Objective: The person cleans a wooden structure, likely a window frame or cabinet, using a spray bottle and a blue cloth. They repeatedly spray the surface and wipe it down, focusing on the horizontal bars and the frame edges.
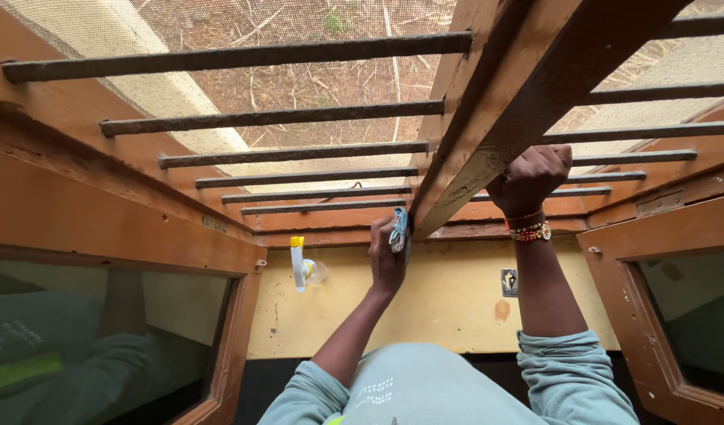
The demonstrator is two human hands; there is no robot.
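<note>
My left hand (387, 256) is shut on a light blue cloth (398, 229), pressed against the lower end of the brown wooden centre post (488, 126) of a window. My right hand (530, 178) grips the same post on its right side; beaded bracelets ring that wrist. A row of dark metal bars (299, 153) crosses the window frame on both sides of the post, with mesh behind them. A spray bottle (302, 266) with a yellow and white nozzle stands on the sill to the left of my left hand.
Two wooden glazed shutters hang open inward, one at the left (126, 315) and one at the right (677, 307). The wall (448, 299) below the sill is yellow, with a small dark plate (509, 282) on it. Dry ground shows outside through the mesh.
</note>
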